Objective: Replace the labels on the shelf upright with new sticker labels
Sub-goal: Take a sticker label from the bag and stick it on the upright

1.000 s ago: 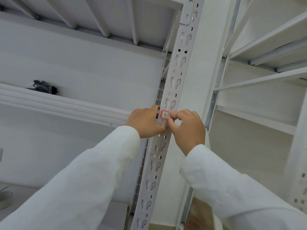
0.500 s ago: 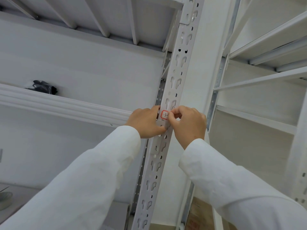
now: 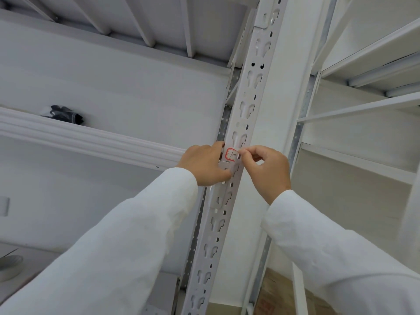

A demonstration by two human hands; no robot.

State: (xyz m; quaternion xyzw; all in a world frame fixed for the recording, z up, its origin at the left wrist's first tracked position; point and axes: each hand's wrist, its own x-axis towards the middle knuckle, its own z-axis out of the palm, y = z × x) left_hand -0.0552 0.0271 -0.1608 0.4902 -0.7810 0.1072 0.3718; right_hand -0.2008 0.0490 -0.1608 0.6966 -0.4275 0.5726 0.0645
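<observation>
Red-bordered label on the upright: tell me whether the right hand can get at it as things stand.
Probably yes: the right hand already has its fingertips at the red-bordered label's right edge, and the left hand keeps to the upright's other side.

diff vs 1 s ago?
Right hand shifted: thumb came off the label, and its fingertips now pinch the label's right edge. Left hand stays on the upright beside the label; label in the same spot.

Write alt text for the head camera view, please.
Two hands in white sleeves work a red-bordered label on a white slotted shelf post: the right hand pinches its edge, the left hand steadies the post beside it.
</observation>
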